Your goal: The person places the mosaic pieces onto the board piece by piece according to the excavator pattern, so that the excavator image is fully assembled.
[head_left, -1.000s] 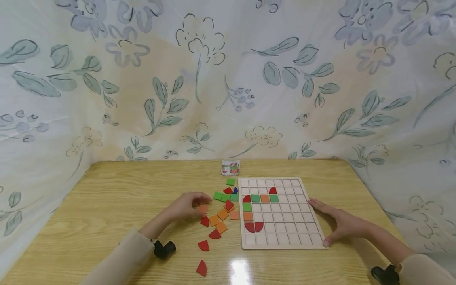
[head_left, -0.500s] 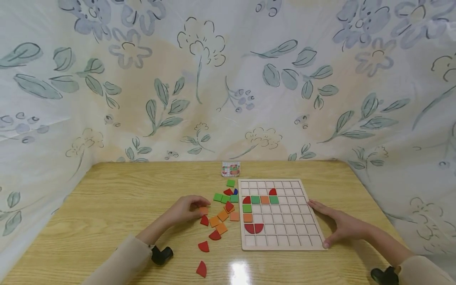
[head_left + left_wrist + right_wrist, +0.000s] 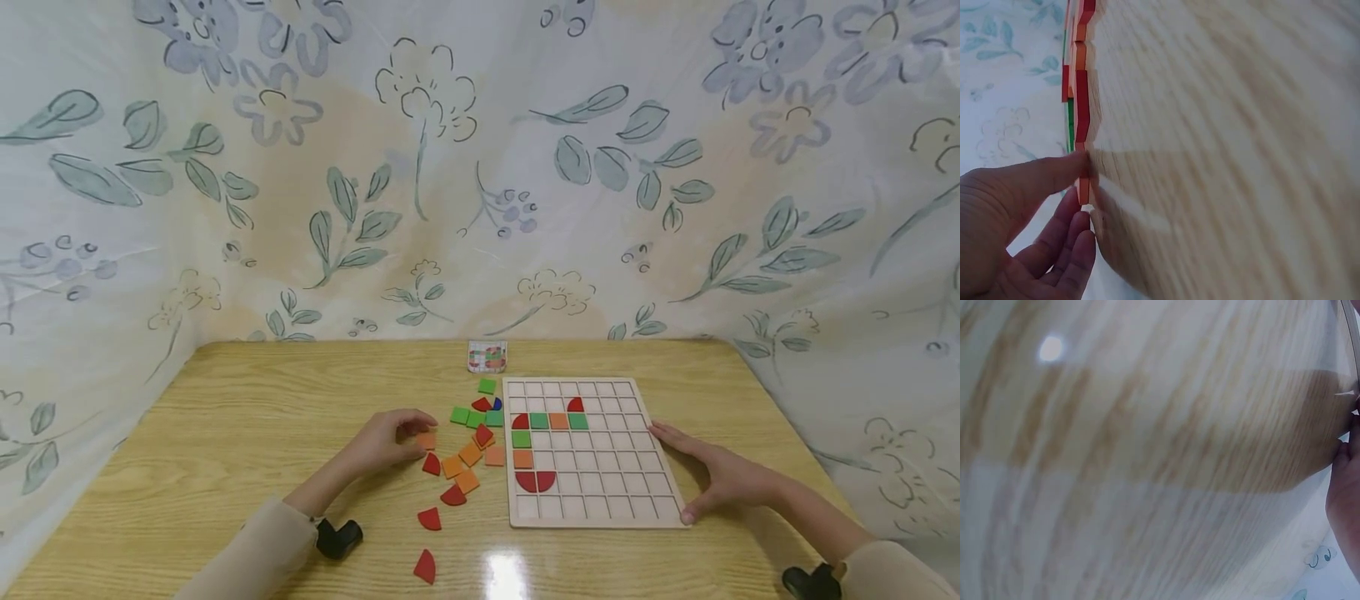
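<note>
My left hand [image 3: 388, 440] pinches a salmon-orange square tile [image 3: 427, 441] at the left of the loose pieces. In the left wrist view the thumb lies on the orange tile [image 3: 1084, 190], with fingertips at its other side. My right hand [image 3: 723, 473] rests against the right side of a pale wooden grid board [image 3: 600, 483], fingers straight along the edge and thumb at the near corner. Several tiles sit in the board's left and upper cells, among them a green square [image 3: 521, 439] and a red quarter-circle [image 3: 546, 481]. The right wrist view shows only part of that hand.
Loose green squares [image 3: 460, 415], orange squares [image 3: 467, 481] and red quarter-circles [image 3: 429, 519] lie between the left hand and the board. A blue piece [image 3: 497, 404] is near its upper left. Behind them stands a small pattern card [image 3: 487, 357]. A floral cloth [image 3: 480, 167] hangs behind the table.
My left thumb and fingers have closed on the orange tile, which has shifted very slightly left and away. My right hand stays at the board's edge.
</note>
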`<state>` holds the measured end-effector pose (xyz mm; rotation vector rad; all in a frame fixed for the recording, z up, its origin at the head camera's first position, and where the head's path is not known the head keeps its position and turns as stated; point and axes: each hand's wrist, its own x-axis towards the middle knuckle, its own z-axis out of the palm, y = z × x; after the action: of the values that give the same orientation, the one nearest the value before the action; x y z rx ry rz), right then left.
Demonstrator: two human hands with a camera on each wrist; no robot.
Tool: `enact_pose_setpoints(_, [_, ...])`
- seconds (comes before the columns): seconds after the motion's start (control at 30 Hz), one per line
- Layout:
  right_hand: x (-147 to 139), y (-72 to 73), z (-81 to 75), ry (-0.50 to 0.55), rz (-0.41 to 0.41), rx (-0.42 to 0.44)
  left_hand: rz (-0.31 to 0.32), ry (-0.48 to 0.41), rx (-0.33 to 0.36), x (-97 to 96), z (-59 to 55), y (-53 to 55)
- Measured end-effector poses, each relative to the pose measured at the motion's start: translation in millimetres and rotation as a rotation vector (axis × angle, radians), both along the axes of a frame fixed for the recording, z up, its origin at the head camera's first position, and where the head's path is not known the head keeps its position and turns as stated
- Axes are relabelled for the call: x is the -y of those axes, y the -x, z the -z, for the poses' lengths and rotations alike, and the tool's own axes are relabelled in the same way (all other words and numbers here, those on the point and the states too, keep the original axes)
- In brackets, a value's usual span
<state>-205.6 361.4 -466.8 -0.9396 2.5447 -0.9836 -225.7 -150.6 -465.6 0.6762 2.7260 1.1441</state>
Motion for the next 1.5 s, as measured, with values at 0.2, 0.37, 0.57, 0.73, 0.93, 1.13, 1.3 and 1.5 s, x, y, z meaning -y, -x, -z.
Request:
enact_pose_setpoints(0.2, [0,0.4,1.6,0.014,-0.021,-0.027,-0.015,0.006,-0.014,-0.2,-1.2,-0.4])
enact_pose_setpoints(0.37, [1,-0.1,-0.2,0.005,-0.003,0.001,-0.035,-0.018,-0.030,0.6,-0.7,1.6])
enact_pose_setpoints(0.57, [1,0.4,-0.6,-0.007,0.010,0.011,-0.037,-0.040,-0.044,-2.4,-9.1,3.0])
enact_pose_setpoints(0.73, [0,0.3,-1.6,-0.011,0.014,0.022,-0.007,-0.050,-0.045,-11.4,-17.3,4.6])
enact_pose_setpoints(0.93, [0,0.3,-2.4,-0.009,0.009,0.012,0.027,-0.059,-0.042,-27.5,-19.8,7.2])
enact_pose_setpoints(1.13, [0,1.4,-1.7,-0.013,0.007,-0.001,0.019,-0.070,-0.012,-51.5,-20.4,13.8])
enact_pose_setpoints(1.3, [0,1.9,-1.9,-0.007,0.004,-0.003,0.051,-0.073,-0.005,-77.5,-23.0,21.8])
enact_pose_setpoints(1.5, [1,0.0,-2.6,-0.011,0.011,0.020,0.087,-0.107,0.028,-107.8,-22.7,31.3])
